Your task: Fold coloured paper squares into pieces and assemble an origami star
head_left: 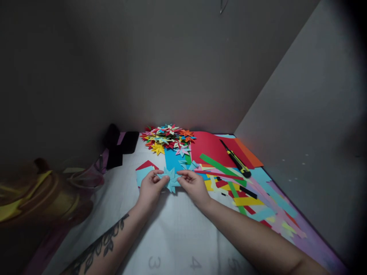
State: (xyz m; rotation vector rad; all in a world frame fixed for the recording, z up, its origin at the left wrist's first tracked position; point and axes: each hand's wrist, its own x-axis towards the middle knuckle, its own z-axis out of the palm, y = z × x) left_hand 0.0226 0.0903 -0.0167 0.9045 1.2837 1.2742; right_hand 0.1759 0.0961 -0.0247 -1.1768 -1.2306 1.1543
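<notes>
A light blue folded paper star (172, 180) with several points is held up between both hands, just above the white table cover. My left hand (151, 187) pinches its left side between thumb and fingers. On the right side, my right hand (193, 186) grips the tip of a point with thumb and forefinger. Right behind the star lies another light blue folded piece (187, 165). Light blue paper squares (142, 175) with a red one (147, 165) lie beyond my left hand.
A heap of colourful paper stars (166, 138) lies against the wall. Red paper sheets (205, 147) and a yellow-black box cutter (235, 158) are at the back right. Paper strips (249, 200) litter the right side. A brown container (48, 194) stands at the left, near dark objects (129, 142).
</notes>
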